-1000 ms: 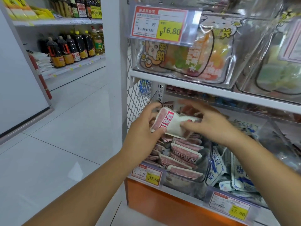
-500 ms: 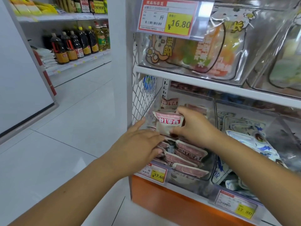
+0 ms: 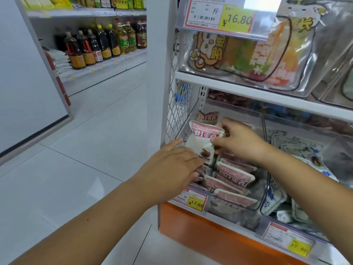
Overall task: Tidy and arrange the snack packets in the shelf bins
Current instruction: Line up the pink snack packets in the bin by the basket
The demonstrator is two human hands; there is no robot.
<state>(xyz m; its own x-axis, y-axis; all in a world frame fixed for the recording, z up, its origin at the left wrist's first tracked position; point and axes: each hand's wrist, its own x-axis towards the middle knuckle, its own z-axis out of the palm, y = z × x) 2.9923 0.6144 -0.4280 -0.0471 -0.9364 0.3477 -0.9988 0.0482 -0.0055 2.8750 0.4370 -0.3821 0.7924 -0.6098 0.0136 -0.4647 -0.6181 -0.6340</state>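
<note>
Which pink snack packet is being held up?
The packet pinched by the right hand, held upright above the pile; its white lower half shows, while the other pink packets lie stacked in the bin.

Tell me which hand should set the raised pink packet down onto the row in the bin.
Right. The right hand pinches the pink packet above the row; the left hand lies flat beside it, gripping nothing.

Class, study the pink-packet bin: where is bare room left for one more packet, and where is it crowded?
Bare room seems left at the back, between the held packet and the rear upright packet, beside the mesh side panel. The front rows of pink packets are crowded.
</note>
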